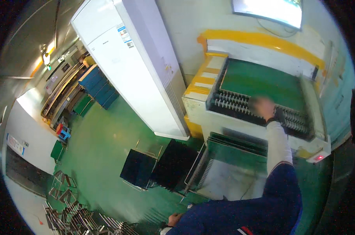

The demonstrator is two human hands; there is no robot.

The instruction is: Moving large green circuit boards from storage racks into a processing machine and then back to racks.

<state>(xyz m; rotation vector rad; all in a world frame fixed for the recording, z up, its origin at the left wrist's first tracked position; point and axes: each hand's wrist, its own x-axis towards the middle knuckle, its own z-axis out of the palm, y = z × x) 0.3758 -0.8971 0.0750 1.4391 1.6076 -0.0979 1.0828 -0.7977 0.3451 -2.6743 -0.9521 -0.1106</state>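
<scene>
A large flat green panel lies on the roller conveyor of a white machine at the right. My right hand reaches over the rollers at the panel's near edge. Its fingers are smeared, so I cannot make out whether they grip the panel or only touch it. My left hand is low in the picture, partly cut off by my dark blue sleeve. How its fingers are set does not show. Below the conveyor stands a rack with several green panels leaning in it.
Two black racks stand left of the panel rack. A tall white cabinet rises beside the machine. Folded metal frames crowd the floor at lower left. Blue stacked boxes and a person are farther back. A screen hangs above.
</scene>
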